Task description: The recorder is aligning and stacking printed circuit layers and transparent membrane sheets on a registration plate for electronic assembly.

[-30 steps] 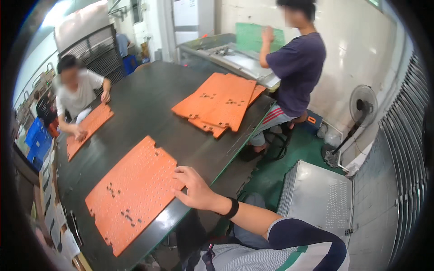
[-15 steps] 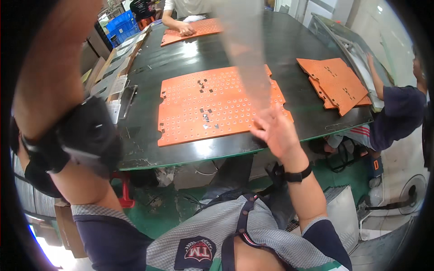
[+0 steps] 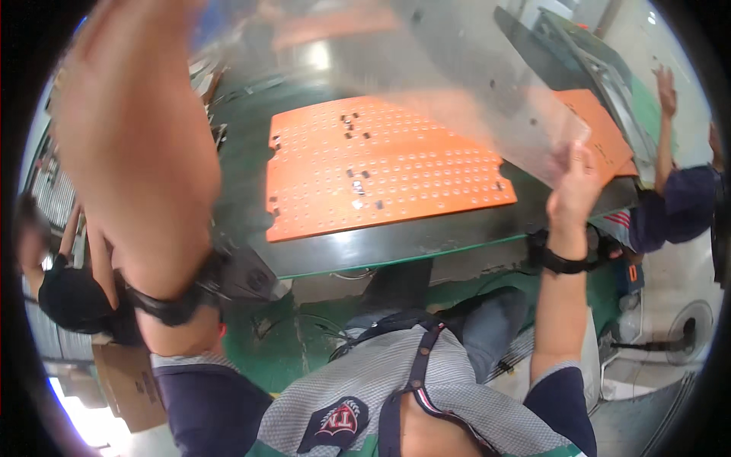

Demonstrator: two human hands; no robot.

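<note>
A see-through plastic sheet [image 3: 525, 114] with a few dark specks slants above the table. Its near right corner is pinched between the fingers and thumb of my right hand [image 3: 576, 179]. My left forearm [image 3: 148, 152] rises large and blurred on the left; the left hand runs up to the top edge, its fingers not readable. Beneath the sheet, an orange board [image 3: 396, 183] full of round holes lies flat on the dark table, partly veiled by it. Small black pieces [image 3: 358, 175] sit in groups on this board.
More orange boards [image 3: 609, 152] lie at the table's right. Another orange board [image 3: 335, 27] shows faintly through the sheet. A person at the right has a raised hand [image 3: 665, 91]; another person [image 3: 76, 297] is at the left. A cardboard box [image 3: 129, 388] and a fan [image 3: 689, 331] stand lower down.
The sheet has swung from nearly edge-on to spread wide over the table. My right hand has moved right and closed on its corner. The person at the right has raised a hand.
</note>
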